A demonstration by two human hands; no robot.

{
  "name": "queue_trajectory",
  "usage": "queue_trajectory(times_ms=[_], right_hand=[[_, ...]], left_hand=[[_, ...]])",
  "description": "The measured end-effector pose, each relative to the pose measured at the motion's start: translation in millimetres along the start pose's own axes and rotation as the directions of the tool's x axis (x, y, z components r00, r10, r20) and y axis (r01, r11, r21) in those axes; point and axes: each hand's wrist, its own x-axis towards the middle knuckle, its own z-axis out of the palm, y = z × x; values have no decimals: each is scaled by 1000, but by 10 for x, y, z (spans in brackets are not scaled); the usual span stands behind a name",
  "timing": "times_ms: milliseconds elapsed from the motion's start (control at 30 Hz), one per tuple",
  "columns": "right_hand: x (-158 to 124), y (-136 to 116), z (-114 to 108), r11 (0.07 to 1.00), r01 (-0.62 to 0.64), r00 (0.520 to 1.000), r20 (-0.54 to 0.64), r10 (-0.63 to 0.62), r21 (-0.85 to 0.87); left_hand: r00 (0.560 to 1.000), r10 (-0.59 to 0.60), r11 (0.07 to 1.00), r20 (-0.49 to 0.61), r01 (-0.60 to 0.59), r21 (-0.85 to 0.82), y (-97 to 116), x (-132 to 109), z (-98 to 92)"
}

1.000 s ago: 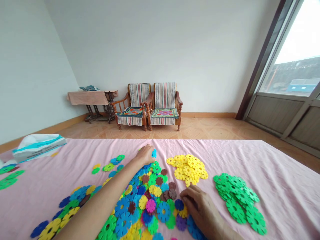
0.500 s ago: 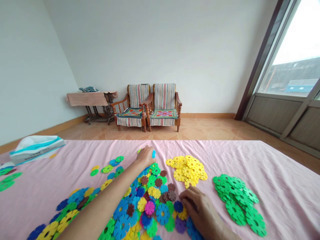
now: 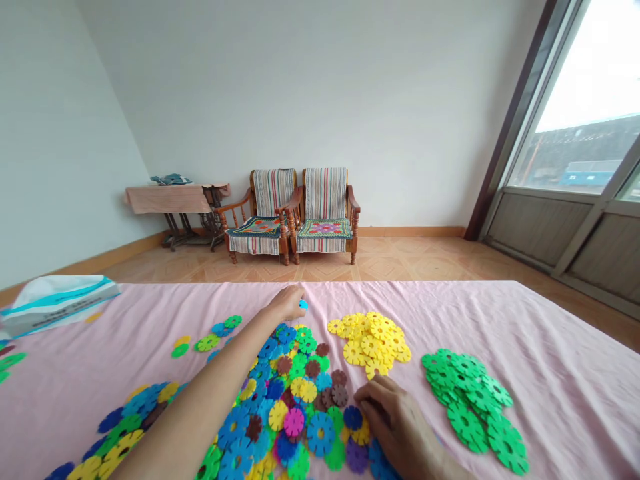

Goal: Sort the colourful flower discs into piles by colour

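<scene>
The left hand (image 3: 289,303) is stretched to the far edge of the mixed pile (image 3: 300,390) on the pink sheet (image 3: 500,313), its grip pinching a blue disc (image 3: 303,305) by the rim. These discs look light, thin and stiff (probably slick plastic), best taken edge-on. The right hand (image 3: 397,423) curls over discs at the pile's near side; whether its grip holds one, I cannot tell.

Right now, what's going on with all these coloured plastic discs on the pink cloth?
A person works at a mixed pile of discs. The left hand, at its far edge, pinches a light-blue disc; the right hand rests on discs nearer by. A yellow heap and a green heap lie apart to the right.
</scene>
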Motion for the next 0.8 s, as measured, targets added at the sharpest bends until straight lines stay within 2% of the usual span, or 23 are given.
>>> queue_trajectory(times_ms=[167,400,800], right_hand=[[0,-6,-13,1000,0,1000,2,0,-8],[-13,9,-3,1000,-2,1000,2,2,-7],[9,-1,-20,1000,-1,1000,14,1,-1]], left_hand=[[1000,5,1000,25,-5,13,-32,-4,36],[990,112,994,89,-112,-4,-20,-17,17],[987,144,990,74,-144,-14,-28,-19,60]])
